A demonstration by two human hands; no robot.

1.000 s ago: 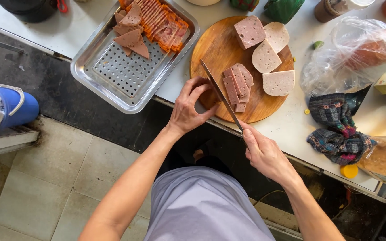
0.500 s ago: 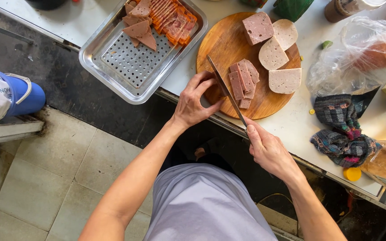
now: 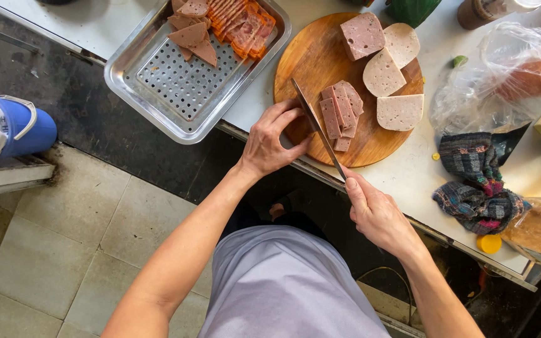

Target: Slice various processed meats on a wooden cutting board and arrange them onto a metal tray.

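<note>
A round wooden cutting board (image 3: 311, 53) lies on the white table. My right hand (image 3: 374, 209) grips a long knife (image 3: 315, 125) whose blade reaches over the board's near edge. My left hand (image 3: 273, 141) rests on the board beside the blade, fingers curled against it; whether it holds a slice I cannot tell. Just right of the blade lies a small stack of pink meat slices (image 3: 340, 112). Bigger pieces of sausage loaf (image 3: 383, 69) lie at the board's far side.
A perforated steel tray (image 3: 176, 87) holding cut meat slices (image 3: 220, 25) stands left of the board. A clear plastic bag (image 3: 508, 75) and a dark checked cloth (image 3: 474, 178) lie to the right. A blue container (image 3: 23, 128) sits on the tiled floor, left.
Both hands and the knife stay at the board's near edge. The camera has shifted, so the scene sits slightly differently in view.
</note>
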